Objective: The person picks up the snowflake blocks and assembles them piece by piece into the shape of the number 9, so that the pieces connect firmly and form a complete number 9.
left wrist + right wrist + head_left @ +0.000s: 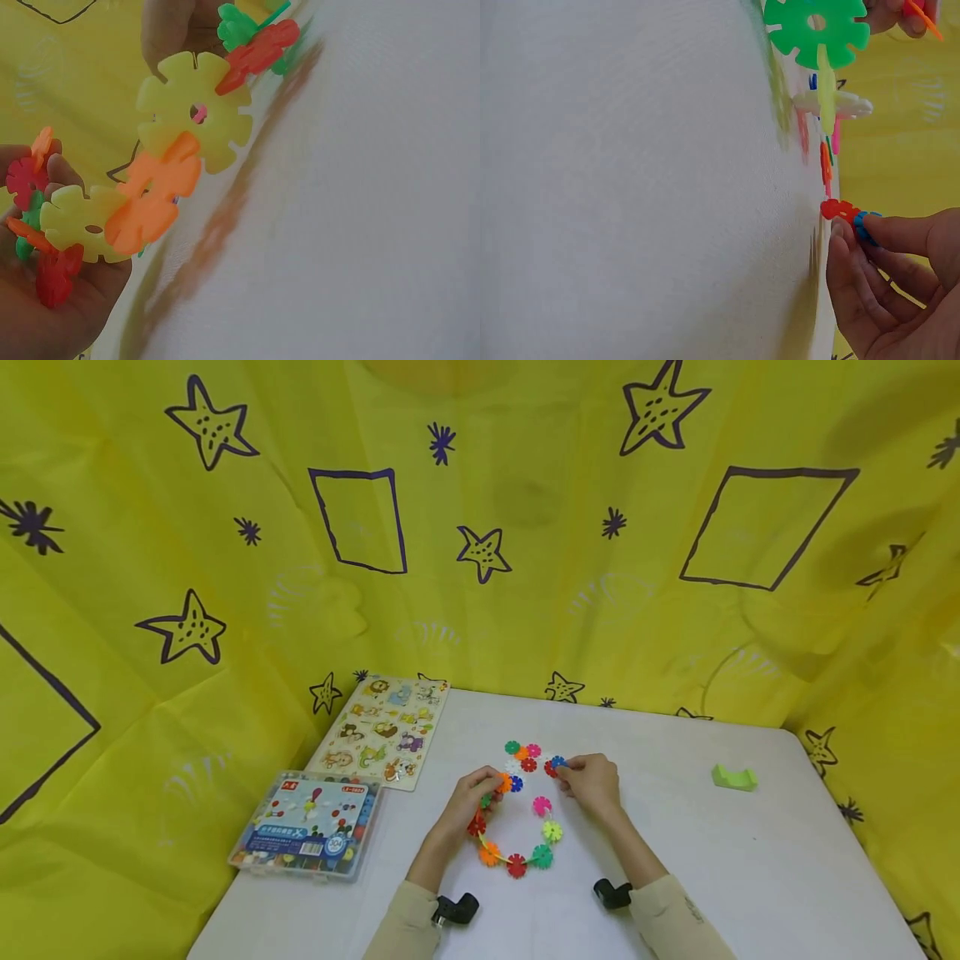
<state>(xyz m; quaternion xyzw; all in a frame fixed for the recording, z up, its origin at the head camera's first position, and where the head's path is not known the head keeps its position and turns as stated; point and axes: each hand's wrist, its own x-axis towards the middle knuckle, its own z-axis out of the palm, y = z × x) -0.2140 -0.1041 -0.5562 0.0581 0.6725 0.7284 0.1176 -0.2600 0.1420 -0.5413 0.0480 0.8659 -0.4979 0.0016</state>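
Where yellow star-printed cloth (525,568) hangs, white table (750,860) below.

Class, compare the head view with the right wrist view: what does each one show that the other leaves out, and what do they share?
Only the head view shows the clear plastic box of coloured pieces, the wooden animal puzzle board, the green foam block and the left hand.

Only the right wrist view shows close up the right hand pinching a blue snowflake disc joined to a red snowflake disc.

Both show the white table and the ring of snowflake discs.
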